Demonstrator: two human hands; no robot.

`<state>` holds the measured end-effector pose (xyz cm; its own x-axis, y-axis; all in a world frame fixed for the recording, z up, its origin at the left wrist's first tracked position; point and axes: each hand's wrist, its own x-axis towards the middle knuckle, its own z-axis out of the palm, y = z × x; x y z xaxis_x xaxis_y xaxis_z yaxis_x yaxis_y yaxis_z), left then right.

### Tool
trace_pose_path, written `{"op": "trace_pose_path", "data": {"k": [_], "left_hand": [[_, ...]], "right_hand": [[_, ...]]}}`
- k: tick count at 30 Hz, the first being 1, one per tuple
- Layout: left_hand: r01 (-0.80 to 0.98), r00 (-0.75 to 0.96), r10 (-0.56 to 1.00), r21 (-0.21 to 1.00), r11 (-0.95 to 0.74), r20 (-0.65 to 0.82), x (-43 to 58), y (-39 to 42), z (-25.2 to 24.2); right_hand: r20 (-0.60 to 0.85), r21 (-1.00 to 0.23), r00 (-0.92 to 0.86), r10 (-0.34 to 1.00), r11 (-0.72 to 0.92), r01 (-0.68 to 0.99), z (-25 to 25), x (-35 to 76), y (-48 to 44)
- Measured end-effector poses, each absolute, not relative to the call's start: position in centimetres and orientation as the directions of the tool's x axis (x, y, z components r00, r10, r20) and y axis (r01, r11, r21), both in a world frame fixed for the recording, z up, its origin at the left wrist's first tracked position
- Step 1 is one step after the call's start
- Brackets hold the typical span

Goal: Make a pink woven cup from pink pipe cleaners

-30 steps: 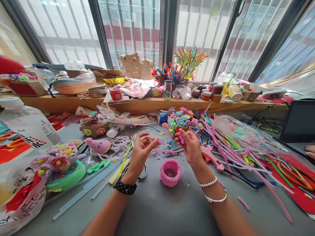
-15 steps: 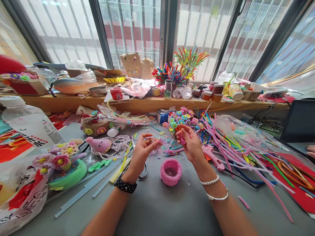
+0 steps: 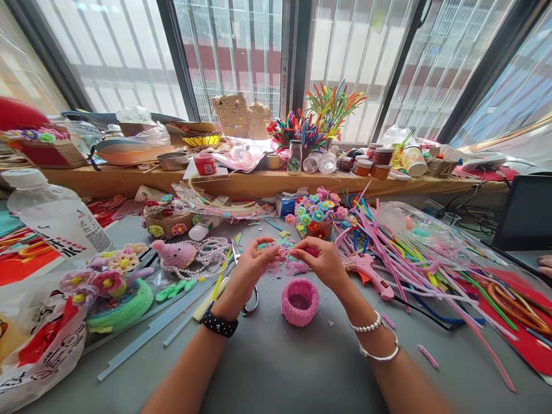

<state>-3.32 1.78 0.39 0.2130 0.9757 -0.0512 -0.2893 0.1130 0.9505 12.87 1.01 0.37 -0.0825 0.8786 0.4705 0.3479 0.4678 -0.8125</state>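
Note:
My left hand (image 3: 255, 265) and my right hand (image 3: 319, 261) meet above the table, their fingertips pinched close together. Between the left fingertips is a small pink fuzzy piece (image 3: 282, 252), too small to make out fully. A pink chenille piece (image 3: 313, 251) shows under the curled fingers of my right hand, mostly hidden. Below both hands stands a round pink chenille pot (image 3: 299, 302) with an open top. Scissors (image 3: 250, 305) lie partly behind my left hand, and a pink glue gun (image 3: 370, 274) lies to the right of my right hand.
Pink pipe cleaners (image 3: 394, 247) spread over the right side. A small flower basket (image 3: 319, 215) stands behind the hands. Clear glue sticks (image 3: 146, 336), a pearl string (image 3: 213, 256) and a plastic bottle (image 3: 52, 218) are on the left. Another person's hand (image 3: 545, 263) shows at the right edge.
My right hand has come left and lower, turning its palm down, so its fingertips now meet those of my left hand. The pink pot has stayed in place.

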Motion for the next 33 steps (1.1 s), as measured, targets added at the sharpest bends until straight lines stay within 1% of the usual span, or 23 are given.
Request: {"op": "trace_pose_path", "data": {"k": [2, 4, 8, 10, 14, 18, 24, 29, 33], "left_hand": [[-0.357, 0.214, 0.976, 0.927, 0.115, -0.039, -3.08, 1.68, 0.35], [-0.365, 0.187, 0.982, 0.928, 0.068, 0.001, -2.77, 1.5, 0.25], [-0.208, 0.094, 0.992, 0.976, -0.058, 0.079, -2.35, 1.13, 0.18], [-0.199, 0.092, 0.991, 0.977, -0.075, 0.095, -2.34, 1.0, 0.31], [-0.248, 0.101, 0.992, 0.967, -0.052, 0.08, -2.45, 0.91, 0.54], [-0.27, 0.104, 0.993, 0.963, -0.02, 0.05, -2.49, 0.97, 0.62], [-0.282, 0.2, 0.979, 0.955, 0.091, -0.034, -2.67, 1.05, 0.86], [-0.399, 0.245, 0.969, 0.907, 0.132, -0.033, -2.93, 1.37, 0.52], [-0.451, 0.26, 0.964, 0.875, 0.175, -0.059, -2.99, 1.42, 0.35]], "right_hand": [[0.463, -0.83, -0.021, 0.886, 0.441, 0.341, 0.16, 12.78, 1.08], [0.458, -0.84, 0.028, 0.888, 0.422, 0.341, 0.08, 12.75, 1.1], [0.425, -0.861, 0.03, 0.905, 0.394, 0.322, 0.08, 12.66, 1.08], [0.382, -0.889, 0.024, 0.924, 0.361, 0.284, 0.01, 12.64, 1.12], [0.296, -0.937, 0.005, 0.955, 0.29, 0.193, -0.14, 12.68, 1.24], [0.24, -0.964, -0.025, 0.97, 0.242, 0.113, 0.04, 12.7, 1.22], [0.179, -0.983, -0.123, 0.976, 0.181, 0.007, 0.47, 12.64, 1.1], [0.136, -0.991, -0.179, 0.974, 0.132, -0.038, 0.5, 12.59, 0.97], [0.101, -0.992, -0.201, 0.974, 0.082, -0.1, 0.42, 12.43, 0.88]]}}
